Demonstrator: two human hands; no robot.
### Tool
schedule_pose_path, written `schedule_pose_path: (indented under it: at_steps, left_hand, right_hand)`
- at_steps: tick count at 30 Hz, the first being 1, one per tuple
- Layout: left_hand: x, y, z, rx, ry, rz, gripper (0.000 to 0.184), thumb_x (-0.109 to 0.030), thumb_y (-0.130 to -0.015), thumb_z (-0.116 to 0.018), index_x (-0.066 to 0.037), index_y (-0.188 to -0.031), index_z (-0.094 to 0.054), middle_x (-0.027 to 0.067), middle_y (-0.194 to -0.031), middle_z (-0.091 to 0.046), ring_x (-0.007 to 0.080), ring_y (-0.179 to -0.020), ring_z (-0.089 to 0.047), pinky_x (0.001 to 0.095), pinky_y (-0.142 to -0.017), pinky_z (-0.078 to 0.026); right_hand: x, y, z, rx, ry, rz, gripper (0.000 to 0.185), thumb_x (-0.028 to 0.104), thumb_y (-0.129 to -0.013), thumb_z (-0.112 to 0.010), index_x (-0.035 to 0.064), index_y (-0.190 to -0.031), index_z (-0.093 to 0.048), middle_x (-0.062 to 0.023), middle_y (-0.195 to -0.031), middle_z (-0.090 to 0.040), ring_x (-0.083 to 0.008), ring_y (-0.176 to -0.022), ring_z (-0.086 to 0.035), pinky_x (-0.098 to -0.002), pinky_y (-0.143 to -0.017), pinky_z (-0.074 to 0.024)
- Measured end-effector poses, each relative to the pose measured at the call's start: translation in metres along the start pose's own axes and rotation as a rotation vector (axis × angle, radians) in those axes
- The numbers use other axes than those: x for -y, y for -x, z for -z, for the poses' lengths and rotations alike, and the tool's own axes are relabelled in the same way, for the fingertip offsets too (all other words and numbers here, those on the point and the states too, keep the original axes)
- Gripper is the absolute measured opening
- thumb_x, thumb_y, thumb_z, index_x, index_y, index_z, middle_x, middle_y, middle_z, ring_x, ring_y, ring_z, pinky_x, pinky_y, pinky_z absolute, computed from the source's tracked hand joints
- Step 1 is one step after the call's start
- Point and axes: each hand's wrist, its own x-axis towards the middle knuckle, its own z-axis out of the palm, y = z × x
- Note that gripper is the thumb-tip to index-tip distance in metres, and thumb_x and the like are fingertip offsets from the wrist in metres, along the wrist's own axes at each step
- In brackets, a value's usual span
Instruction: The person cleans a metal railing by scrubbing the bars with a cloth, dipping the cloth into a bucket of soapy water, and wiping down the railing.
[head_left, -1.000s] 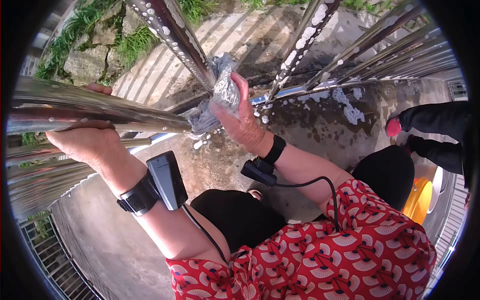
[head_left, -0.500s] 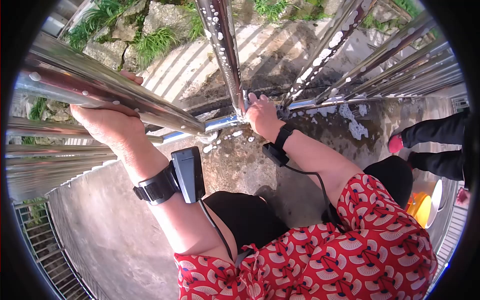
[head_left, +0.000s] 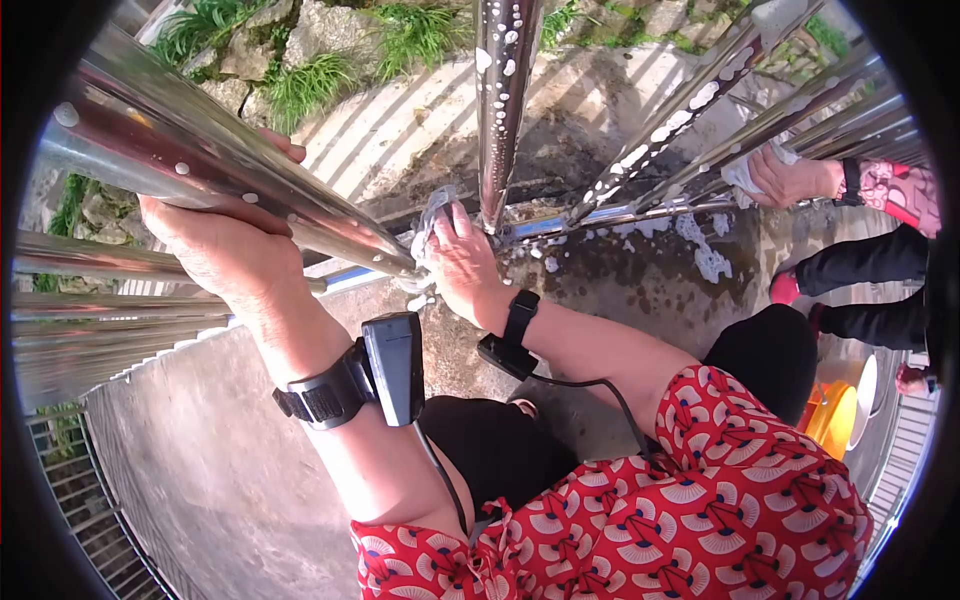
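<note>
My left hand (head_left: 225, 250) is wrapped round a thick, shiny metal post (head_left: 210, 140) of a railing, with fingertips showing on its far side. My right hand (head_left: 462, 262) is closed on a wet, greyish-white cloth (head_left: 436, 208) at the foot of that post, just above the bottom rail. Right beside it rises a thinner upright bar (head_left: 500, 110) spotted with white foam. The bottom rail (head_left: 540, 228) is wet and foamy around its joints. Both wrists wear black straps with small cabled boxes.
At the right, another person's hand (head_left: 790, 180) holds a whitish cloth (head_left: 742, 178) against the bars. That person's dark-trousered legs (head_left: 860, 265) stand nearby. A yellow bucket (head_left: 832, 418) sits on the concrete floor (head_left: 220, 450). Foam (head_left: 705, 250) lies along the railing, with stones and grass beyond.
My right hand has moved left along the bottom rail, from the thin bar to the thick post's foot. The other person's hand with a cloth has come into view at the right.
</note>
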Motion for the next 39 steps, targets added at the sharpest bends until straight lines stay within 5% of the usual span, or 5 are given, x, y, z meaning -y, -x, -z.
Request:
schedule_pose_path:
  at_steps: [12, 26, 30, 35, 39]
  left_hand:
    - [0.002, -0.002, 0.003, -0.012, 0.019, 0.023, 0.047, -0.043, -0.089, -0.032, 0.000, -0.099, -0.049, 0.0184, -0.071, -0.055, 0.0284, -0.055, -0.058, 0.0369, -0.053, -0.051]
    - [0.007, 0.002, 0.003, -0.049, -0.033, 0.001, 0.051, -0.046, -0.087, -0.029, 0.000, -0.099, -0.047, 0.0214, -0.071, -0.055, 0.0296, -0.055, -0.057, 0.0396, -0.054, -0.050]
    - [0.006, 0.002, 0.005, -0.022, -0.033, 0.002, 0.050, -0.046, -0.086, -0.031, 0.000, -0.098, -0.047, 0.0200, -0.072, -0.054, 0.0303, -0.056, -0.057, 0.0395, -0.054, -0.049]
    - [0.004, 0.005, 0.001, -0.055, -0.041, -0.001, 0.049, -0.046, -0.086, -0.033, -0.001, -0.097, -0.047, 0.0191, -0.073, -0.054, 0.0304, -0.057, -0.057, 0.0390, -0.054, -0.049]
    - [0.004, 0.003, 0.000, -0.078, -0.035, 0.016, 0.051, -0.048, -0.086, -0.033, -0.001, -0.098, -0.048, 0.0196, -0.074, -0.055, 0.0297, -0.060, -0.057, 0.0392, -0.056, -0.049]
  right_hand:
    - [-0.019, -0.088, -0.034, 0.802, -0.369, -0.144, 0.028, 0.026, -0.070, -0.058, 0.0073, -0.089, -0.068, -0.0133, -0.087, -0.066, -0.0312, -0.085, -0.063, -0.0372, -0.070, -0.0496]
    - [-0.010, 0.039, -0.043, -0.254, 0.018, 0.076, 0.029, 0.016, -0.070, -0.058, 0.0088, -0.098, -0.056, -0.0070, -0.106, -0.050, -0.0258, -0.101, -0.046, -0.0395, -0.075, -0.0439]
    - [0.016, 0.059, -0.059, -0.034, -0.598, -0.011, 0.032, 0.003, -0.065, -0.057, 0.0067, -0.097, -0.056, -0.0090, -0.093, -0.055, -0.0257, -0.081, -0.053, -0.0343, -0.068, -0.0461]
    - [0.007, 0.044, -0.088, -0.049, -2.170, -1.123, 0.032, -0.004, -0.076, -0.046, 0.0037, -0.107, -0.053, -0.0121, -0.086, -0.059, -0.0269, -0.079, -0.062, -0.0352, -0.066, -0.0526]
    - [0.003, 0.023, -0.094, 0.319, -2.741, -0.994, 0.013, 0.004, -0.082, -0.046, -0.0061, -0.085, -0.053, -0.0155, -0.080, -0.058, -0.0252, -0.071, -0.061, -0.0371, -0.067, -0.0517]
